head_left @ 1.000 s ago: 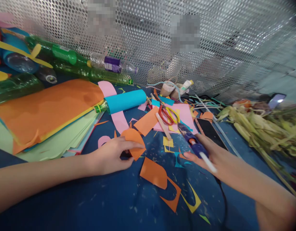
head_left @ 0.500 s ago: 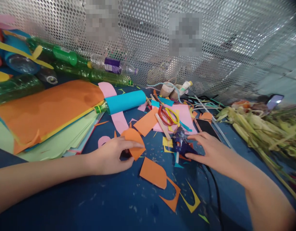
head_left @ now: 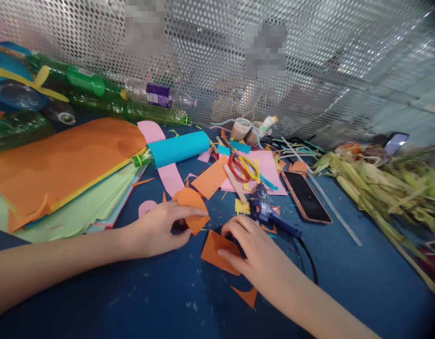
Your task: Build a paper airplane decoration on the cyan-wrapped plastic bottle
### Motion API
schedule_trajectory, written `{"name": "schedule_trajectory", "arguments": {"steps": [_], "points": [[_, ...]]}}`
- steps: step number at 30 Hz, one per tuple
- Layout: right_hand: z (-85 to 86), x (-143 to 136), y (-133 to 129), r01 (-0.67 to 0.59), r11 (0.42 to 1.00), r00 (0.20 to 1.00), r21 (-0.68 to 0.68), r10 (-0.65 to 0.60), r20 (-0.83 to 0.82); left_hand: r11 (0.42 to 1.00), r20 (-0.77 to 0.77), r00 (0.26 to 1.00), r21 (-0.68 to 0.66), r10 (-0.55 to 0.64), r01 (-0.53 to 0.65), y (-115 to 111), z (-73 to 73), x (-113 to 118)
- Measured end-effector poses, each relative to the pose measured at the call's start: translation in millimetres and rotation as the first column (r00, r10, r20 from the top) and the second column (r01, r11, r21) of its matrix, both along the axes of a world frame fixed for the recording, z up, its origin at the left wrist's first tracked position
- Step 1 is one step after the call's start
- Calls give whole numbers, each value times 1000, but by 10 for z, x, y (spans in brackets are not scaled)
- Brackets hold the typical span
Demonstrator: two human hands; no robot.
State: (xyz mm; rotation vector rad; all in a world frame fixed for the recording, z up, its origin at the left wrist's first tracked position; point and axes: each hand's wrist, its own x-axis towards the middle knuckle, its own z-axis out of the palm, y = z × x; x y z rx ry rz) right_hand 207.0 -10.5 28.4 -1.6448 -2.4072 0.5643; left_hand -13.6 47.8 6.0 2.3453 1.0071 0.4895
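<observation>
An orange paper piece with a rounded top (head_left: 193, 207) is pinched between the thumb and fingers of my left hand (head_left: 164, 228). My right hand (head_left: 250, 242) is over a second orange piece (head_left: 215, 254) lying on the blue table, its thumb and fingers apart above the paper. Beyond my right hand lies a dark blue glue gun (head_left: 268, 212) with a black cord. A green-capped bottle wrapped in blue paper (head_left: 182, 148) rests across a pink strip (head_left: 171, 179).
Paper sheets (head_left: 69, 160) are stacked at left, with bottles (head_left: 93, 84) behind. Scissors (head_left: 243, 168) lie among scraps at centre. A phone (head_left: 307, 197), a clear stick (head_left: 335, 209) and corn husks (head_left: 373, 188) are at right. A perforated metal panel (head_left: 203, 52) stands behind.
My right hand has left the glue gun and moved left and nearer, over the orange piece. The glue gun now lies turned on the table. My left hand keeps its hold.
</observation>
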Motion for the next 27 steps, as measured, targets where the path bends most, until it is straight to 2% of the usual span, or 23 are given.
{"name": "schedule_trajectory", "arguments": {"steps": [3,7,12,20,24,27], "points": [[39,2,6,19,997,996,-79,-26,-91,1000,-6,1000,1,0,0,3,2,3],[32,-14,40,91,980,961,-177,-133,-243,1000,-8,1000,1,-11,11,0,9,-3],[-49,-19,98,54,975,889,-218,-147,-435,1000,-1,1000,7,-20,20,8,6,-3],[-162,-19,176,97,982,851,-159,-165,-499,1000,-1,1000,9,0,0,3,31,17],[-149,-4,211,102,974,790,-204,-204,-578,1000,-19,1000,2,9,-9,-7,39,11],[-109,-4,229,99,960,775,-262,-239,-584,1000,-23,1000,1,8,-8,-7,39,8]]}}
